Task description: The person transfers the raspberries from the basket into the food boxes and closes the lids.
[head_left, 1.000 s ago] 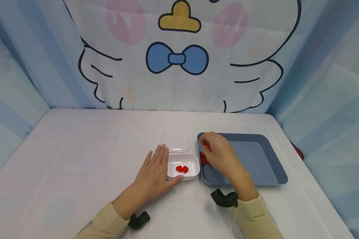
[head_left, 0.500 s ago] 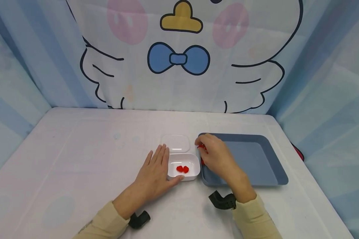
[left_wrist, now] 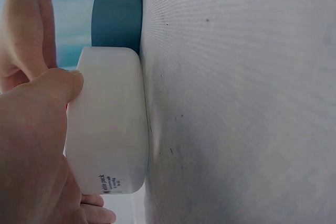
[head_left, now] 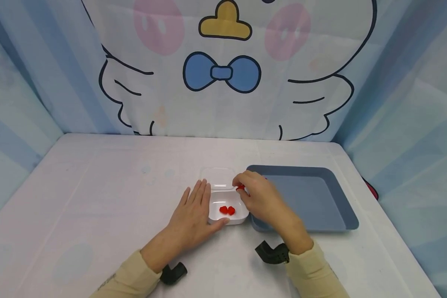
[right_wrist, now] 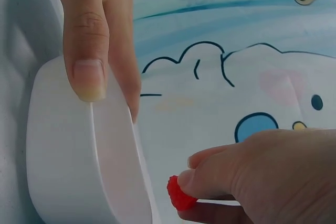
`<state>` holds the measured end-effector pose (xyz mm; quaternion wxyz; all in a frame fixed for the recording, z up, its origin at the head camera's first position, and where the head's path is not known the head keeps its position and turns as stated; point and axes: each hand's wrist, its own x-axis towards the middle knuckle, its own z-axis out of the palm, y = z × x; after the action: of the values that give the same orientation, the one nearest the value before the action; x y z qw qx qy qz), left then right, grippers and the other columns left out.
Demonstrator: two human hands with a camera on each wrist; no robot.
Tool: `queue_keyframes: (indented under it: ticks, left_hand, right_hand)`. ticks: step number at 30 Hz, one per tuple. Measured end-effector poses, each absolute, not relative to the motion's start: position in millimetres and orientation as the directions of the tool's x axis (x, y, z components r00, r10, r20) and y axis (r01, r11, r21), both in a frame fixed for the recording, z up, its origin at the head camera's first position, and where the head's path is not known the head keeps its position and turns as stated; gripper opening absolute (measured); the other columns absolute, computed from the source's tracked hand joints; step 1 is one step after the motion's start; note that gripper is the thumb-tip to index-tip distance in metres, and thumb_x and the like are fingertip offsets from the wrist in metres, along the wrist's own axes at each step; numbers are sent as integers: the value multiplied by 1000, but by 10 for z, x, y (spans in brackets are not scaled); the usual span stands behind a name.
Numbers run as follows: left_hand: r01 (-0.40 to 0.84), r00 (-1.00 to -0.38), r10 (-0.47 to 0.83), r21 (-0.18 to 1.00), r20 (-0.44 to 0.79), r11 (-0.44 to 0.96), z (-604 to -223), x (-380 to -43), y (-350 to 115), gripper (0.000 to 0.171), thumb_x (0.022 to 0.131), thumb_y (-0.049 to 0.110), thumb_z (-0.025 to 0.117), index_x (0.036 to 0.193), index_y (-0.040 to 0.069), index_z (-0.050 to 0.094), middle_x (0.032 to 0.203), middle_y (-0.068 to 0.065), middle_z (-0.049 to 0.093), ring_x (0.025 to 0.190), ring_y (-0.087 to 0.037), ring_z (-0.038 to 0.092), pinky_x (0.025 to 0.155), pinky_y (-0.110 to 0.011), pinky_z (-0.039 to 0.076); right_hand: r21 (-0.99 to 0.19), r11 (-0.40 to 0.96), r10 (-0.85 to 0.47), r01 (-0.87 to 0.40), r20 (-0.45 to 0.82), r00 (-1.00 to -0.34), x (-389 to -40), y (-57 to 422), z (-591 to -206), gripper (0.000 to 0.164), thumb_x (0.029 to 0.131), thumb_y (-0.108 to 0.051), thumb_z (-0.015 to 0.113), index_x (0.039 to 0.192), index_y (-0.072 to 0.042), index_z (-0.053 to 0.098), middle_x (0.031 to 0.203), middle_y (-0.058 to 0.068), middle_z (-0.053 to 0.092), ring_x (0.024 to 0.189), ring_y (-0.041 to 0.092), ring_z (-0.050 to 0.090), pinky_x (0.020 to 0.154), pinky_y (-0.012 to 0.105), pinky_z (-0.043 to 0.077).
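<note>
A small white plastic box (head_left: 237, 221) stands upright, with two red raspberry-like pieces (head_left: 227, 210) on its floor. My left hand (head_left: 189, 221) lies along its left side with straight fingers. The left thumb (left_wrist: 73, 85) rests on the near rim in the left wrist view. My right hand (head_left: 262, 198) pinches a bumpy red raspberry (right_wrist: 181, 195) between thumb and fingers, over the box's far right corner. In the right wrist view the raspberry is beside the box's open top. What lies behind the right hand in the tray is mostly hidden.
A blue-grey tray (head_left: 309, 203) sits directly right of the box. Behind the box lies a clear lid (head_left: 217, 177). White cloth covers the table (head_left: 97, 207), and printed curtains (head_left: 223, 111) stand at its back and sides.
My right hand has lifted the raspberry from the tray's left side and carried it left to the box. The left hand has kept its place, and the two pieces in the box have not moved.
</note>
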<state>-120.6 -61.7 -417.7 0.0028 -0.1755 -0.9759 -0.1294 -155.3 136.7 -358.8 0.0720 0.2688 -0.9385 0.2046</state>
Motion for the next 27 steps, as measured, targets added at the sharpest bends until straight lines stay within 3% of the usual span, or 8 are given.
queue_keyframes:
  ticks: [7, 16, 27]
  left_hand:
    - [347, -937, 345, 248, 55, 904, -4167, -1195, -616, 102, 89, 71, 50, 154, -3, 24, 162, -20, 25, 153, -34, 19, 124, -54, 16]
    - [352, -935, 349, 234, 54, 906, -4172, -1200, -622, 101, 90, 70, 50, 155, -3, 24, 163, -20, 25, 153, -34, 18, 124, -54, 16]
    - [356, -934, 353, 237, 58, 904, -4169, -1206, -630, 102, 90, 71, 48, 154, -4, 24, 163, -21, 24, 154, -34, 18, 124, -54, 15]
  right_hand:
    - [-358, 754, -514, -551, 200, -834, -1537, 1295, -3638, 22, 87, -1, 71, 106, -9, 69, 102, 2, 70, 97, 18, 64, 87, 33, 58]
    - [-351, 738, -549, -576, 185, -815, -1513, 1235, -3701, 23, 85, -2, 74, 106, -11, 69, 104, 1, 70, 96, 16, 63, 87, 30, 58]
    - [-337, 684, -629, -647, 175, -757, -1516, 1204, -3729, 21, 86, 0, 71, 106, -8, 70, 101, 1, 71, 97, 16, 65, 91, 34, 56]
